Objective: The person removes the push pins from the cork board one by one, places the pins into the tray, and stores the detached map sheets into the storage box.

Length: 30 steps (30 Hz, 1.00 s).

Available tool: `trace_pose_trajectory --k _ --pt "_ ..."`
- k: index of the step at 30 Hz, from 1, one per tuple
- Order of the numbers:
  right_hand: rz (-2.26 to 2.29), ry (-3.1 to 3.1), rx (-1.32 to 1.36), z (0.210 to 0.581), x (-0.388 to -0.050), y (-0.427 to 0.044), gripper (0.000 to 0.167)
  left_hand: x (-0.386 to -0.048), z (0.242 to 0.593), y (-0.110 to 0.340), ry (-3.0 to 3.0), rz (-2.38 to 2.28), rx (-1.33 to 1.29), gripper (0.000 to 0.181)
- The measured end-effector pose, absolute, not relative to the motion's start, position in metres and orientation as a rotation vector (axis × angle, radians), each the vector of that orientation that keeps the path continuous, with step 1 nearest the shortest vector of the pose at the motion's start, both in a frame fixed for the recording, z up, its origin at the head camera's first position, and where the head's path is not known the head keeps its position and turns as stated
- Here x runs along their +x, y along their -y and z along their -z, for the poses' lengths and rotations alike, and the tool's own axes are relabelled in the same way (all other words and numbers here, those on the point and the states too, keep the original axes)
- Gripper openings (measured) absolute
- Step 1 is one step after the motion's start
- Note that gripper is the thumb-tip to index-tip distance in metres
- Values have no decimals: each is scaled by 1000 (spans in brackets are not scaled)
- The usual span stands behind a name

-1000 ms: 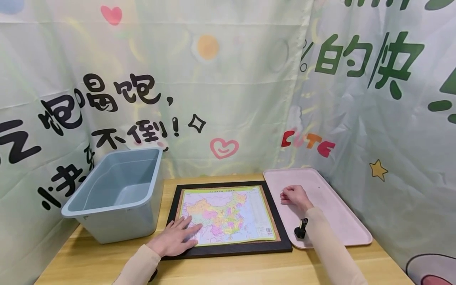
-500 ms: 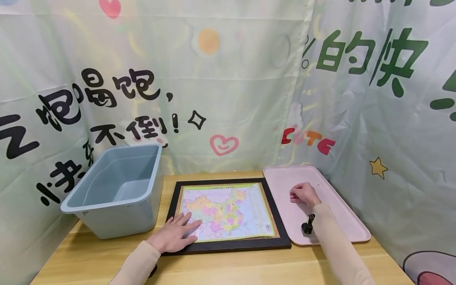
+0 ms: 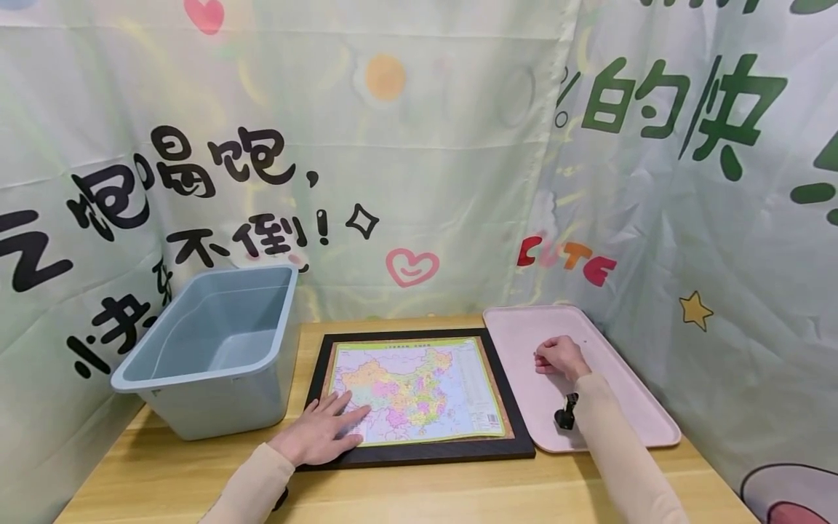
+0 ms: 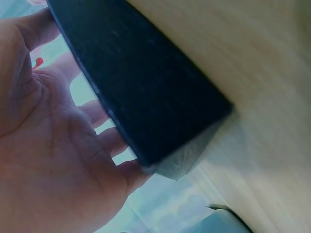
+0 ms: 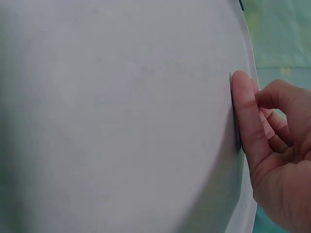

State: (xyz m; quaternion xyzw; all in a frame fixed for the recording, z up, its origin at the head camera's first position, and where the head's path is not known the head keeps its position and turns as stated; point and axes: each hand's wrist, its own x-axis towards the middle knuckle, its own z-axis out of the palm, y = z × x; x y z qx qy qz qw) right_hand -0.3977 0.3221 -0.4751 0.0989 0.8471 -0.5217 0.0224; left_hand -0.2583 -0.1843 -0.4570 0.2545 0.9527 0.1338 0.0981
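A printed map (image 3: 393, 393) with a yellow-green border lies on a brown board inside a black frame (image 3: 445, 456), flat on the table. My left hand (image 3: 319, 431) rests with spread fingers over the frame's lower left corner and the map; the left wrist view shows its palm beside the black frame edge (image 4: 141, 82). Low over the pink tray (image 3: 615, 386), my right hand (image 3: 560, 356) has its fingers curled and its thumb and forefinger brought together. In the right wrist view the right hand's thumb (image 5: 248, 116) lies against the fingertips; anything between them is hidden.
A blue-grey plastic tub (image 3: 209, 400) stands left of the frame on the wooden table (image 3: 471, 491). The tray's left rim lies close to the frame's right side. A printed fabric curtain (image 3: 419, 182) closes off the back and both sides.
My right hand has moved a little to the right over the tray, away from the frame, then stayed almost still. My left hand keeps its place on the map; the view shifted slightly.
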Motion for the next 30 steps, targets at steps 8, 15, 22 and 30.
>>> trace_pose_trajectory --k 8,15,22,30 --pt "1595 -2617 350 477 -397 -322 25 -256 461 184 -2813 -427 759 55" --pt "1622 -2633 307 475 -397 -322 24 -258 459 184 -2832 -416 775 55" --pt "1667 -2633 295 476 -395 -319 23 -260 459 184 -2838 -410 771 55" --pt "1646 -2675 282 475 -395 -315 23 -259 459 183 -2847 -431 763 54"
